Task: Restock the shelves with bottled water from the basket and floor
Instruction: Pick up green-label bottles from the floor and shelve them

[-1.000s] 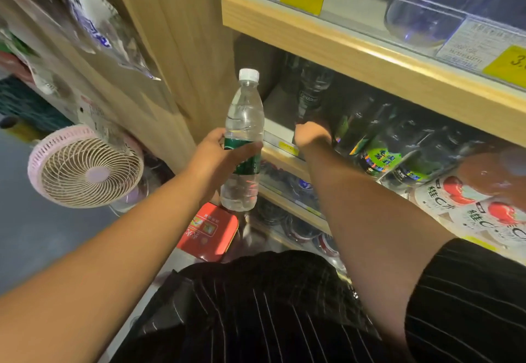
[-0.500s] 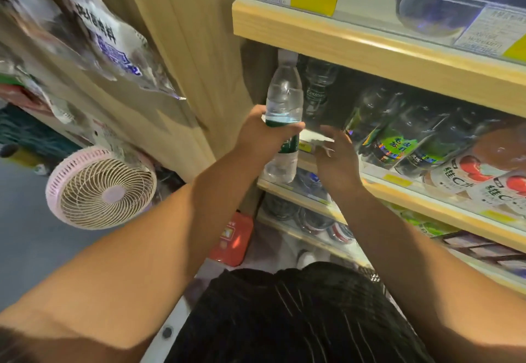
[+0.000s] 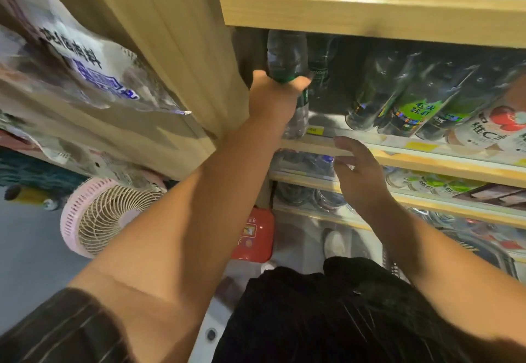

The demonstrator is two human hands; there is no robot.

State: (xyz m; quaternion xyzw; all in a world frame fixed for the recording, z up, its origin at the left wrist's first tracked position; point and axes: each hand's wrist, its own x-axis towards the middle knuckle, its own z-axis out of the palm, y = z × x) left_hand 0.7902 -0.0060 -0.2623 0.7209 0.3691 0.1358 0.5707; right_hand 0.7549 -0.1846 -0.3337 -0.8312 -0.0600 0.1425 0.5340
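Now the left hand, fingers wrapped around a water bottle, holds it apparently upright over the shelf; right hand, fingers spread, hovers just before that shelf's edge.

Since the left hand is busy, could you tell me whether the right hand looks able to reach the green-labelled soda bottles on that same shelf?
Probably yes. The right hand is open and empty just below the shelf edge, and the green-labelled soda bottles lean at the front with nothing before them.
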